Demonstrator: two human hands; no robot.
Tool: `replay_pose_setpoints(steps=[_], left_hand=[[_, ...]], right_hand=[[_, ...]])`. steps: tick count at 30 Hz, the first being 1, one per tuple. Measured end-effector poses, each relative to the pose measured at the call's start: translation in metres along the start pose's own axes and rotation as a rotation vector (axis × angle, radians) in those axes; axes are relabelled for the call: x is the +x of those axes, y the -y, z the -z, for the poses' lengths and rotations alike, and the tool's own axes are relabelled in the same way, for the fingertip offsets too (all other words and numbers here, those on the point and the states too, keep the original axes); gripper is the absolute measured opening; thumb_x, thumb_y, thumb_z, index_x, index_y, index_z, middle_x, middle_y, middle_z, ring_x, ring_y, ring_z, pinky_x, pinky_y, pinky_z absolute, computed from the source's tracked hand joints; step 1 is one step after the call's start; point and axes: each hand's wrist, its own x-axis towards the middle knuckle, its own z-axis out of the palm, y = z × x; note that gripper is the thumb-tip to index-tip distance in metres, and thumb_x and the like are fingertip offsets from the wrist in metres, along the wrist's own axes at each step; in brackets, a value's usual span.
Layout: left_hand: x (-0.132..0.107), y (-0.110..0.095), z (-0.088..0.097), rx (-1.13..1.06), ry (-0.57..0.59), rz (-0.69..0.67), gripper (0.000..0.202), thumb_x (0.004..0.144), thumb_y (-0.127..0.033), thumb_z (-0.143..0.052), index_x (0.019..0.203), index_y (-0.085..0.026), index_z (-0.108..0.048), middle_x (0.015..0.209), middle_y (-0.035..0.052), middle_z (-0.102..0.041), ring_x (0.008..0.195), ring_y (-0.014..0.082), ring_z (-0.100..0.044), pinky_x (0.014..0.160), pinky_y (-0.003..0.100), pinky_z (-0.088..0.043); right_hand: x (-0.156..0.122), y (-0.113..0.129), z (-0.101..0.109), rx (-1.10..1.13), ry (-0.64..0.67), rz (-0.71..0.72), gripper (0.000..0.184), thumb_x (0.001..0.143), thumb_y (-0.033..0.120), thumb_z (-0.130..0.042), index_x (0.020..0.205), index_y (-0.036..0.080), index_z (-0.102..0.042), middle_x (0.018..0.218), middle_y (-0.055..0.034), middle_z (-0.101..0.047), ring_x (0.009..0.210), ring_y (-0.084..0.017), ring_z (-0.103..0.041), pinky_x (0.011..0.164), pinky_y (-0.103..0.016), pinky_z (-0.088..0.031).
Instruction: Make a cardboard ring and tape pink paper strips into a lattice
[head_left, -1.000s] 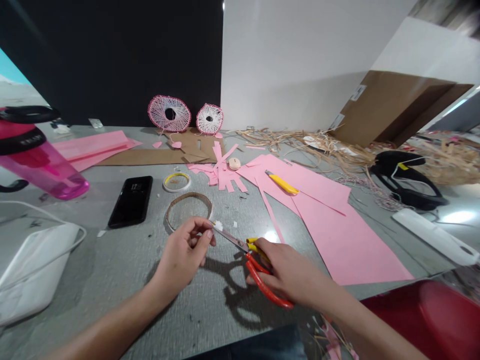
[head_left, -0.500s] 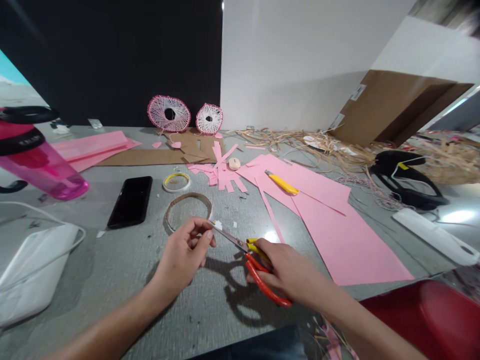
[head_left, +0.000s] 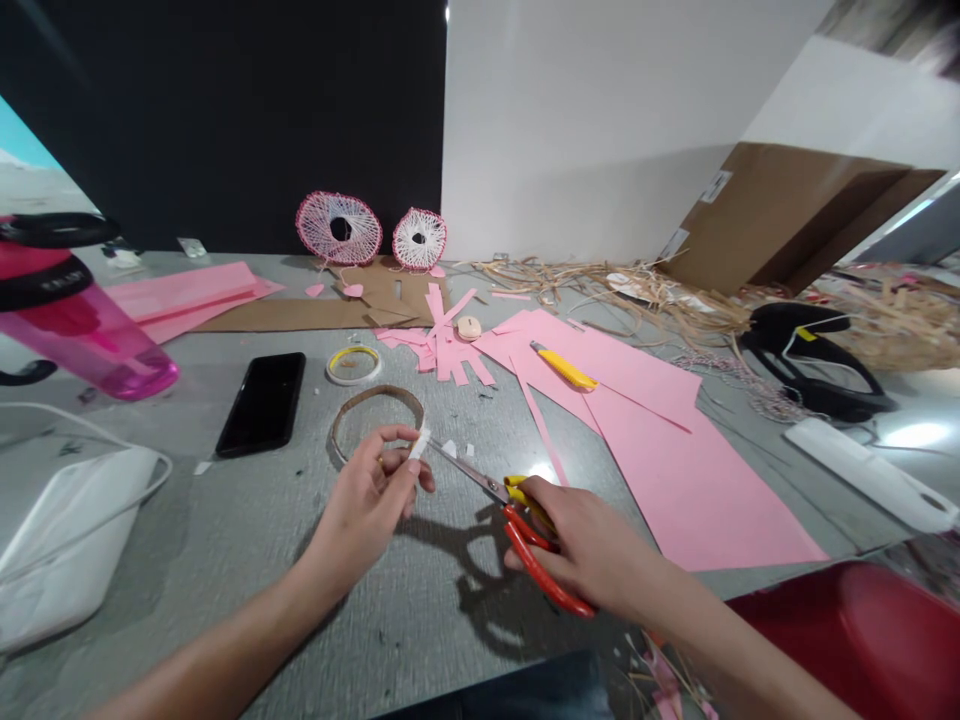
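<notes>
My left hand [head_left: 386, 480] is closed, pinching a small white strip [head_left: 419, 444] between thumb and forefinger. Just behind it lies a thin brown ring [head_left: 367, 392], its near right part hidden by the fingers; whether they touch it I cannot tell. A pair of scissors [head_left: 491, 484] with one yellow and one red handle is gripped in my right hand [head_left: 577, 525]. The blades look nearly closed, their tips pointing left at the white strip. Beside the blades are small white scraps [head_left: 450, 449] on the table.
A roll of tape [head_left: 353, 366] and a black phone [head_left: 262, 404] lie to the left, near a pink bottle [head_left: 112, 340]. Pink paper sheets [head_left: 697, 480] with a yellow cutter [head_left: 564, 367] cover the right. Pink strips [head_left: 448, 350] and two string-wound rings [head_left: 339, 228] are farther back.
The scissors and my right hand have moved slightly right and down, away from my left fingers. The white strip now shows more plainly in my left hand, which has barely moved.
</notes>
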Motion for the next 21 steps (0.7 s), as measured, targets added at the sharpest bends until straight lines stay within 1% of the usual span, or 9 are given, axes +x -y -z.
replay_pose_setpoints(steps=[3,5,7,8,10,12,13,17,21], left_hand=[[-0.002,-0.001,-0.001,-0.058,-0.004,-0.02,0.037,0.086,-0.036,-0.059,0.117,-0.021,-0.045,0.077,0.0005,-0.069,0.055,0.0116,-0.052,0.053,0.024,-0.044],[-0.004,-0.003,-0.001,-0.079,-0.028,-0.038,0.034,0.089,-0.043,-0.056,0.115,-0.021,-0.05,0.085,0.003,-0.069,0.06,0.013,-0.054,0.057,0.026,-0.047],[-0.004,-0.005,0.001,-0.056,-0.049,-0.053,0.036,0.092,-0.052,-0.049,0.105,-0.02,-0.06,0.088,0.0051,-0.068,0.064,0.0147,-0.054,0.059,0.027,-0.048],[-0.004,-0.006,0.003,-0.029,-0.057,-0.061,0.041,0.092,-0.056,-0.045,0.099,-0.02,-0.064,0.086,0.0052,-0.067,0.065,0.0158,-0.054,0.06,0.028,-0.048],[-0.003,-0.008,0.007,0.075,-0.052,-0.069,0.047,0.092,-0.059,-0.043,0.089,-0.021,-0.069,0.074,0.0034,-0.063,0.064,0.0174,-0.053,0.06,0.028,-0.047],[-0.002,-0.01,0.01,0.205,-0.033,-0.084,0.043,0.091,-0.056,-0.045,0.085,-0.022,-0.071,0.064,0.0011,-0.057,0.062,0.018,-0.052,0.058,0.028,-0.043],[-0.001,-0.011,0.01,0.262,-0.014,-0.096,0.039,0.091,-0.053,-0.047,0.085,-0.023,-0.071,0.062,0.0004,-0.055,0.061,0.0179,-0.052,0.057,0.027,-0.041],[-0.002,-0.012,0.008,0.392,0.065,-0.177,0.024,0.085,-0.04,-0.055,0.087,-0.022,-0.071,0.07,0.0017,-0.061,0.062,0.0172,-0.052,0.058,0.027,-0.039],[-0.002,-0.008,0.004,0.467,0.085,-0.209,0.019,0.08,-0.037,-0.06,0.085,-0.023,-0.071,0.08,0.0037,-0.066,0.065,0.017,-0.052,0.063,0.029,-0.041]], right_hand=[[-0.004,-0.001,-0.001,-0.008,0.0,0.002,0.033,0.089,0.048,-0.064,0.101,0.018,-0.058,0.087,-0.0065,-0.069,0.073,-0.021,-0.06,0.061,-0.029,-0.036],[-0.004,-0.001,-0.001,-0.033,-0.01,0.008,0.034,0.089,0.046,-0.064,0.105,0.017,-0.058,0.089,-0.0071,-0.07,0.077,-0.022,-0.063,0.064,-0.031,-0.039],[-0.004,0.0,0.0,-0.099,-0.041,0.035,0.035,0.089,0.043,-0.063,0.11,0.016,-0.057,0.092,-0.0085,-0.07,0.081,-0.025,-0.065,0.067,-0.032,-0.041],[-0.004,0.0,0.001,-0.147,-0.06,0.053,0.034,0.089,0.041,-0.062,0.111,0.015,-0.056,0.093,-0.0096,-0.07,0.083,-0.026,-0.065,0.068,-0.033,-0.042],[-0.004,0.0,0.004,-0.249,-0.097,0.09,0.032,0.089,0.039,-0.06,0.108,0.014,-0.057,0.095,-0.0119,-0.07,0.084,-0.027,-0.066,0.069,-0.035,-0.044],[-0.004,-0.001,0.008,-0.325,-0.119,0.126,0.028,0.089,0.037,-0.06,0.104,0.014,-0.058,0.097,-0.0131,-0.07,0.085,-0.027,-0.067,0.07,-0.036,-0.046],[-0.005,-0.001,0.01,-0.356,-0.129,0.141,0.027,0.088,0.037,-0.06,0.103,0.014,-0.059,0.097,-0.0132,-0.07,0.085,-0.027,-0.067,0.071,-0.037,-0.047],[-0.008,-0.004,0.016,-0.49,-0.133,0.17,0.029,0.083,0.037,-0.069,0.099,0.015,-0.059,0.095,-0.0119,-0.069,0.083,-0.028,-0.067,0.07,-0.039,-0.05],[-0.01,-0.004,0.019,-0.576,-0.147,0.211,0.035,0.079,0.041,-0.076,0.097,0.016,-0.06,0.092,-0.0116,-0.068,0.082,-0.03,-0.066,0.07,-0.042,-0.051]])
